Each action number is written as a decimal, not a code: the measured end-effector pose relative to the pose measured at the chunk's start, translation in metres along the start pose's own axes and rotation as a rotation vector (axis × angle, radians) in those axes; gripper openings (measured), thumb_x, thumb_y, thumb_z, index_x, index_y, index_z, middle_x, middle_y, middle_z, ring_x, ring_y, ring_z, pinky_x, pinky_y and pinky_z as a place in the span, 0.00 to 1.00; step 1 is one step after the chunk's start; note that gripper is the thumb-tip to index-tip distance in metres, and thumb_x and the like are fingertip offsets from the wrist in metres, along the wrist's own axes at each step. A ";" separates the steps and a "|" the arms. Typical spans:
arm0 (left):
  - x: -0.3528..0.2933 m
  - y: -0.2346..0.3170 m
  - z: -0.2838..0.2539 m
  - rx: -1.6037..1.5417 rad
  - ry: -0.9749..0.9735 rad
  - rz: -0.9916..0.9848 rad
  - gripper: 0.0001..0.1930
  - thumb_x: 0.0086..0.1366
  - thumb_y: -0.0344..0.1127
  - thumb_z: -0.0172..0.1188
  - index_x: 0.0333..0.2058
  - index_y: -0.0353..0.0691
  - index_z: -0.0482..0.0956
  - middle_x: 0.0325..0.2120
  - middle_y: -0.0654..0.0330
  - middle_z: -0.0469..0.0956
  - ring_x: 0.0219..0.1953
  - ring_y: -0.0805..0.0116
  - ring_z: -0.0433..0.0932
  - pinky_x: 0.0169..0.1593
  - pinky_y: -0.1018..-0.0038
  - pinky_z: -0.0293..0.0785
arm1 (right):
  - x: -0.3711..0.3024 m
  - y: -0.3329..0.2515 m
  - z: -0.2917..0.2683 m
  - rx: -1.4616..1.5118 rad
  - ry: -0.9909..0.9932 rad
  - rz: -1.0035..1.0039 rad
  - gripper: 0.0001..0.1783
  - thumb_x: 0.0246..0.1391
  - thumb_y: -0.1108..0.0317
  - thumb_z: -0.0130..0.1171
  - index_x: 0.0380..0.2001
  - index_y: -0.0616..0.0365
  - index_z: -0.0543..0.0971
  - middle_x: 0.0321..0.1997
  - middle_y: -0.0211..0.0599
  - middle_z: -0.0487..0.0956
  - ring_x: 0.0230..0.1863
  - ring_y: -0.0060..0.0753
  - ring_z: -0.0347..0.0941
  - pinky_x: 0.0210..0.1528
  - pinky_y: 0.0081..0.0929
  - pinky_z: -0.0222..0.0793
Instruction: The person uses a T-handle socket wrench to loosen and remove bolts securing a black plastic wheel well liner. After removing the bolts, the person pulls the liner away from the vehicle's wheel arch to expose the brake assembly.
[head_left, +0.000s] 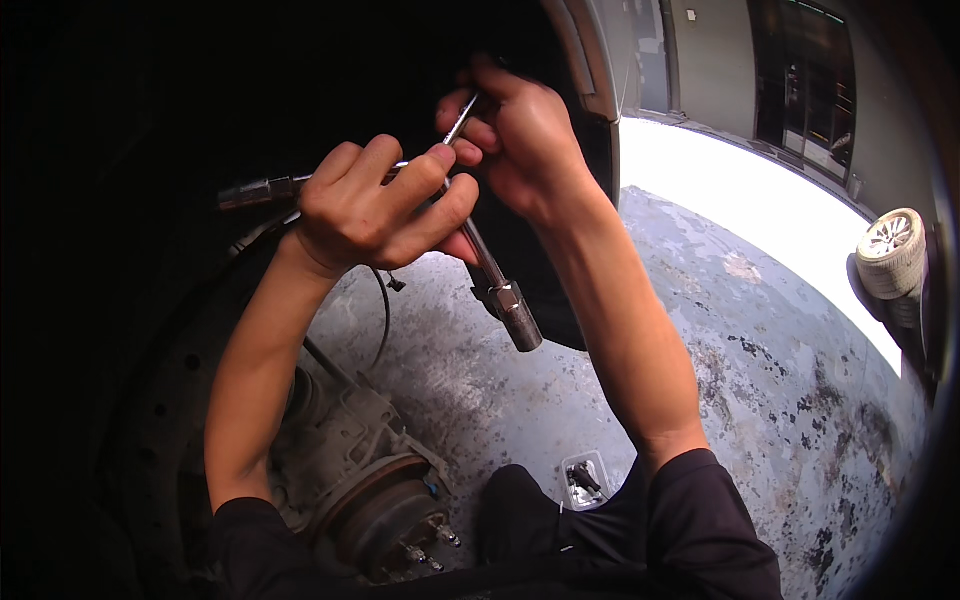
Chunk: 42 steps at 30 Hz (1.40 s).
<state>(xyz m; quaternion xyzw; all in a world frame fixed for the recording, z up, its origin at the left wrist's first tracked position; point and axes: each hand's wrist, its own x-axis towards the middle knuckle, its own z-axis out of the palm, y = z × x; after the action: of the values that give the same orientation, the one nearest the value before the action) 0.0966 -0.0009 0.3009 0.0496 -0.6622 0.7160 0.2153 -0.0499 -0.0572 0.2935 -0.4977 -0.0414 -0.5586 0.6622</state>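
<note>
Three-way wrench (487, 258) was held up in both hands

The left hand (385, 212) was clasped around the middle of the chrome wrench, its fingers bent over the place where the arms met. The right hand (520, 140), raised higher, had its fingers curled about the upper arm, whose tip was lost in shadow. One dark socket (257, 193) stuck out to the left beyond the knuckles; another socket (516, 320) pointed down and right, above the floor (780, 420).

Behind the hands lay a deep dark wheel arch (300, 80). Below the left forearm sat a rusty brake disc (385, 500) with studs (432, 553) showing, and a thin cable (386, 325) hung near it. By the person's knees stood a clear plastic box (601, 468) holding small dark parts (583, 482). Well off to the right, a tyred wheel (892, 255) stood near a wall (905, 100).
</note>
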 end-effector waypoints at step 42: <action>-0.014 0.047 0.019 -0.363 0.088 -0.969 0.32 0.54 0.70 0.49 0.27 0.40 0.68 0.08 0.70 0.63 0.11 0.77 0.65 0.16 0.78 0.63 | 0.013 -0.011 -0.005 -0.349 -0.005 0.002 0.14 0.60 0.66 0.44 0.29 0.69 0.70 0.25 0.50 0.76 0.16 0.24 0.62 0.20 0.21 0.58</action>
<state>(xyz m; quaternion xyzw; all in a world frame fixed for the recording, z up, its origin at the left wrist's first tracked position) 0.0877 -0.0237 0.2547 0.2820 -0.6670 0.4093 0.5550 -0.0563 -0.0685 0.3052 -0.6065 0.0547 -0.5555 0.5662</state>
